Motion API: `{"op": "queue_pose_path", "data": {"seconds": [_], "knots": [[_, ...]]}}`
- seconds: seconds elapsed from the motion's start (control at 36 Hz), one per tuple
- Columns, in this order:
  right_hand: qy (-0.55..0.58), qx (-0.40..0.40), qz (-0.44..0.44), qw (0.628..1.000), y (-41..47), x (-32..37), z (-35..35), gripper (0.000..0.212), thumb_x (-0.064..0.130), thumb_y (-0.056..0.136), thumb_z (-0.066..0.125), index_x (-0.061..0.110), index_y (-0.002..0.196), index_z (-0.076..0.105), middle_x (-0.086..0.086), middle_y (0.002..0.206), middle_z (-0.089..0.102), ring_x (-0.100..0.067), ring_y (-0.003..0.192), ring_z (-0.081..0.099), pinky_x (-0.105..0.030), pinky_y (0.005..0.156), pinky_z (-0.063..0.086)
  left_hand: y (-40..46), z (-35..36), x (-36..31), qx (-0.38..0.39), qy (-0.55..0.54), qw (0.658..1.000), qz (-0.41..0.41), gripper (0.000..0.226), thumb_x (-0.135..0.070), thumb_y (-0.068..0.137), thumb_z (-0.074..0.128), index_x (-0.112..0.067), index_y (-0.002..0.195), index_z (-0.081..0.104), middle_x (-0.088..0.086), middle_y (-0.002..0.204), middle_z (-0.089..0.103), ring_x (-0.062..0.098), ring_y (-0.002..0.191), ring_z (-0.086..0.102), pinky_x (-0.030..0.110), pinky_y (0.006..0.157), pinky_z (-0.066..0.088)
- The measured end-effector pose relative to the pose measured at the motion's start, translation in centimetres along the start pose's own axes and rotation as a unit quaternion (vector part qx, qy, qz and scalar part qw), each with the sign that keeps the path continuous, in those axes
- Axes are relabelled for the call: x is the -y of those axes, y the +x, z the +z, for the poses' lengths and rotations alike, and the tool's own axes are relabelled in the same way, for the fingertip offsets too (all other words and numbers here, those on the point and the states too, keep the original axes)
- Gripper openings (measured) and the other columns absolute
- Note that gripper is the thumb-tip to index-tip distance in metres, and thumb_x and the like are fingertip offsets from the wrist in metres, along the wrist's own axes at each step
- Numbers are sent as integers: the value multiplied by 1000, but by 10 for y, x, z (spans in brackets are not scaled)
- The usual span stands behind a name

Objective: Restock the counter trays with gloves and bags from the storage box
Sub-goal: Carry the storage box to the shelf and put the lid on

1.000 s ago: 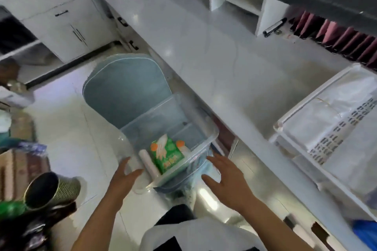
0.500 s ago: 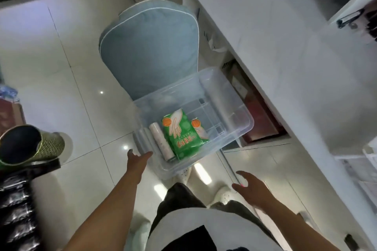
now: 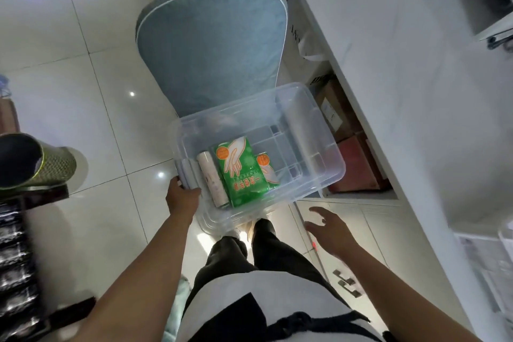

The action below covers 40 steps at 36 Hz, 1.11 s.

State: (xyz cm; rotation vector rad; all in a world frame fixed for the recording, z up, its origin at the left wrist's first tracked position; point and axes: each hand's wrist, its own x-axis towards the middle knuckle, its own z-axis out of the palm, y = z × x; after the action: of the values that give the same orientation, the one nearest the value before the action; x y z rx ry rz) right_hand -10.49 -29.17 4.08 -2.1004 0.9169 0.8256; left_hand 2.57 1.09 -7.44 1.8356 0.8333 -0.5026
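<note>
A clear plastic storage box (image 3: 313, 125) sits on a blue cushioned seat below the counter. Inside lie a green glove packet (image 3: 241, 172), a second packet partly under it (image 3: 268, 172) and a white roll of bags (image 3: 213, 180). My left hand (image 3: 181, 198) grips the box's near-left rim, fingers curled over the edge. My right hand (image 3: 329, 226) hovers open to the right of the box, below its near corner, touching nothing.
The blue seat cushion (image 3: 211, 41) lies beyond the box. The white counter (image 3: 416, 91) runs along the right, with boxes (image 3: 352, 164) on shelves under it. A white tray (image 3: 499, 264) shows at the far right edge. A green cup (image 3: 36, 164) sits at the left.
My view has tilted down toward the floor. My left hand has reached forward and taken the box's near-left rim. My right hand stays open, off to the box's right.
</note>
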Motion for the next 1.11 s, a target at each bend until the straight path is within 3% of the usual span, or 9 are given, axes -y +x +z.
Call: {"op": "queue_pose_path", "data": {"seconds": [0.06,0.25,0.39,0.53,0.61,0.72,0.83,0.94,1.11], "knots": [[5,-6,-11,1000,11,7,-8,51,32,87,66,24,137,54,-5,144,53,-24,128,52,-34,102,41,-2,-9,-1,-24,19,1000,2,51,-6,79,73,-12,126,54,13,117,65,33,101,63,40,88,54],[42,-51,-57,996,69,38,-33,59,28,87,68,14,141,48,-14,142,53,-31,125,53,-39,101,44,15,-84,23,-125,86,987,-46,41,1,82,63,-2,122,57,24,115,64,39,99,62,39,83,48],[150,-31,-31,988,130,56,-31,67,26,79,79,13,138,50,-13,136,57,-6,82,55,-5,52,40,21,-121,41,-152,122,978,-81,36,2,83,59,-1,119,57,23,109,62,37,92,58,39,77,46],[175,124,57,975,190,86,-26,110,53,59,85,21,150,31,-8,153,39,-30,133,42,-48,104,37,28,-127,45,-146,105,980,-89,47,4,82,61,-5,128,55,12,103,58,29,89,54,36,73,43],[189,209,75,957,217,99,-22,116,61,51,85,25,148,34,-4,156,35,-28,135,40,-53,107,31,29,-125,44,-150,120,977,-90,52,5,81,62,-5,131,54,14,103,59,30,87,54,36,72,43],[190,215,71,955,244,103,-18,103,49,60,86,20,146,38,-8,155,37,-32,136,42,-48,105,37,26,-126,40,-154,139,973,-102,74,2,82,66,-13,148,39,13,125,59,32,100,58,38,79,45],[167,199,64,964,258,105,-22,83,31,68,86,12,138,47,-12,150,42,-32,132,45,-41,101,41,25,-128,36,-150,126,975,-107,83,8,79,68,-18,151,36,13,123,60,28,95,57,39,82,47],[180,149,44,971,255,115,-14,35,21,75,78,9,107,68,-14,123,61,-25,95,60,-36,82,45,19,-129,27,-126,102,980,-114,86,10,79,67,-21,151,33,17,126,60,32,98,59,42,84,49],[260,96,50,959,216,108,-6,60,41,73,79,8,121,64,-17,111,67,-26,91,61,-34,76,44,7,-134,-5,-26,29,980,-194,55,-28,82,78,-28,128,48,7,97,61,25,83,61,33,58,51]]}}
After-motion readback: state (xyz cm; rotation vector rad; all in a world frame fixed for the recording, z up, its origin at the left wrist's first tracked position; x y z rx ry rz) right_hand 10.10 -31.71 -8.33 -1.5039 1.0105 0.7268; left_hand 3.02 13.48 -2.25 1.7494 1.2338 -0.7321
